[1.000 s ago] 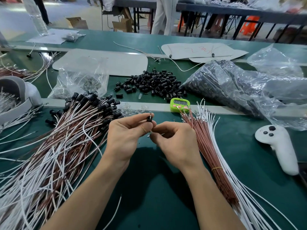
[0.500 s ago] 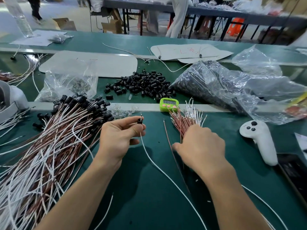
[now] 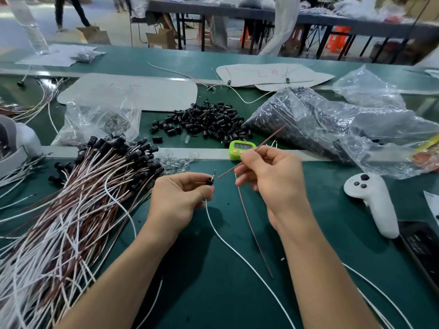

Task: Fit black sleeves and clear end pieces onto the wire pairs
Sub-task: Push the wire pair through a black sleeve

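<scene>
Green matting covers the desk [image 3: 213,293], and both hands work just above it near the middle. The left hand [image 3: 180,200] pinches a small black cylindrical sleeve [image 3: 209,181] between thumb and forefinger; a thin white wire [image 3: 237,250] runs out below that hand and trails toward the near edge, with a short bare metal tip [image 3: 214,172] standing up out of the sleeve. The right hand [image 3: 273,184] pinches a thin reddish-brown wire [image 3: 251,230] between thumb and fingertips; one end slants up past the hand toward the far right, another end points at the sleeve without touching it, and the rest hangs down onto the matting. To the left lies a big sheaf of finished red and white wire pairs [image 3: 59,222] with black caps at their far ends. Beyond the hands are a loose heap of black sleeves [image 3: 204,122], a scatter of small clear end pieces [image 3: 177,160], a lime-green digital timer [image 3: 241,150] and crumpled clear plastic bags [image 3: 332,129]. A white handheld controller [image 3: 373,200] rests to the right.
</scene>
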Demonstrator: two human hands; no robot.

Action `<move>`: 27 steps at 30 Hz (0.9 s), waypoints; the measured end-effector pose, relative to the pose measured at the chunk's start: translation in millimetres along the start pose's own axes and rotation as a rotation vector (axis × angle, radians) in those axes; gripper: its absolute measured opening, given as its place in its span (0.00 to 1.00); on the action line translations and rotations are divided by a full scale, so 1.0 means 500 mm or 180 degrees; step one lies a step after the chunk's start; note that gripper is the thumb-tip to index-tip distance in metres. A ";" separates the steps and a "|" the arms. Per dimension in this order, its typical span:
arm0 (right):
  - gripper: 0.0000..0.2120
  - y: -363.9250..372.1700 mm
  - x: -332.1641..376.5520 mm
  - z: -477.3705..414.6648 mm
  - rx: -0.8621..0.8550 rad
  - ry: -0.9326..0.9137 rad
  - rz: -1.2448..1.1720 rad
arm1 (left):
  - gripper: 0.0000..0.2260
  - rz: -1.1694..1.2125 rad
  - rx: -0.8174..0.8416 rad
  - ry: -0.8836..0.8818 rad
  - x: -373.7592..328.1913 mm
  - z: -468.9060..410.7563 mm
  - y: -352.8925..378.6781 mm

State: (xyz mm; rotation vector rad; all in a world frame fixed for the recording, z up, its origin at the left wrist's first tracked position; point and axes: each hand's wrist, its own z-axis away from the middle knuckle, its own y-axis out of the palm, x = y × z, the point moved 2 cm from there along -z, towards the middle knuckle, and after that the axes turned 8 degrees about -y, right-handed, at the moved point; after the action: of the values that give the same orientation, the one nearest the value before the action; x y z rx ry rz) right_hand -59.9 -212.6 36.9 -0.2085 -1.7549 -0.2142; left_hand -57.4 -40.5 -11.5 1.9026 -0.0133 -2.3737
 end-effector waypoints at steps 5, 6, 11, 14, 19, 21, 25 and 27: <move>0.13 0.029 -0.029 0.002 0.0062 -0.0237 -0.0009 | 0.12 -0.0079 -0.0036 -0.0057 0.006 -0.006 -0.004; 0.14 0.033 -0.033 0.004 0.0071 -0.0283 0.0100 | 0.12 -0.0127 -0.0022 -0.0045 0.007 -0.007 -0.005; 0.12 0.033 -0.045 0.006 -0.0013 -0.0466 0.0369 | 0.12 -0.0369 0.0024 0.0028 0.010 -0.007 -0.007; 0.11 0.027 -0.049 0.008 -0.0065 -0.0511 0.0487 | 0.14 -0.0482 -0.0001 0.0068 0.010 -0.007 -0.008; 0.10 0.026 -0.060 0.010 0.0052 -0.0474 0.0348 | 0.16 -0.0622 0.0021 0.0141 0.011 -0.005 -0.008; 0.10 0.029 -0.065 0.013 0.0159 -0.0378 0.0223 | 0.17 -0.0730 0.0031 0.0194 0.009 -0.003 -0.008; 0.10 0.027 -0.073 0.011 0.0162 -0.0191 -0.0041 | 0.16 -0.0742 -0.0010 0.0168 0.006 -0.001 -0.007; 0.11 0.027 -0.079 0.010 0.0202 -0.0124 -0.0020 | 0.16 -0.0730 -0.0041 0.0150 0.006 -0.002 -0.008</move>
State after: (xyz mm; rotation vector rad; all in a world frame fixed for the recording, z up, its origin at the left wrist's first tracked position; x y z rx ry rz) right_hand -53.7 -199.2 -2.3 -0.1624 -1.7985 -0.1597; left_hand -57.5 -37.0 -14.9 2.0539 0.2355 -2.4594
